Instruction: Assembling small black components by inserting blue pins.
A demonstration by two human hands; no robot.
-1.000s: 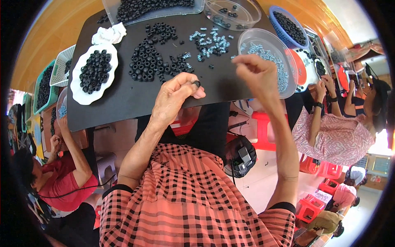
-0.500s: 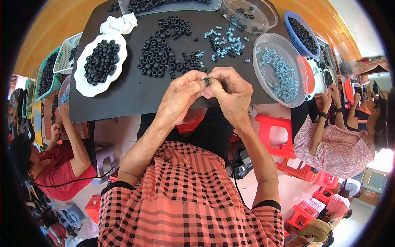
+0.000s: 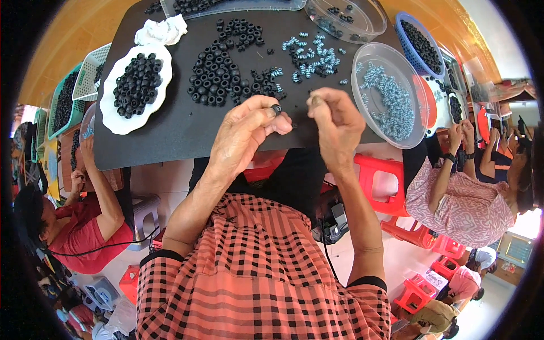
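Between the thumb and fingertips of my left hand [image 3: 249, 127] is pinched a small black ring-like piece [image 3: 276, 108], just over the table's near edge. My right hand [image 3: 338, 124] is apart from it to the right, its thumb pressed on the curled fingers; something tiny and dark may be at the tips, too small to name. Beyond my hands a heap of round black pieces with holes [image 3: 215, 76] lies on the dark table [image 3: 170, 139]. To its right are loose blue-striped coil-like pieces [image 3: 311, 59], some beside or in black bits.
A scalloped white plate [image 3: 107, 116] of black pieces stands left, below a crumpled white cloth [image 3: 161, 31]. Right is a clear round tray [image 3: 362, 116] of blue coil-like pieces, with another clear tray [image 3: 374, 35] behind. A blue basket [image 3: 403, 42] holds black pieces. Other people sit on both sides.
My hands were together at the fingertips and have parted. The right hand has moved right, while the left keeps the black ring-like piece, now more plainly seen.
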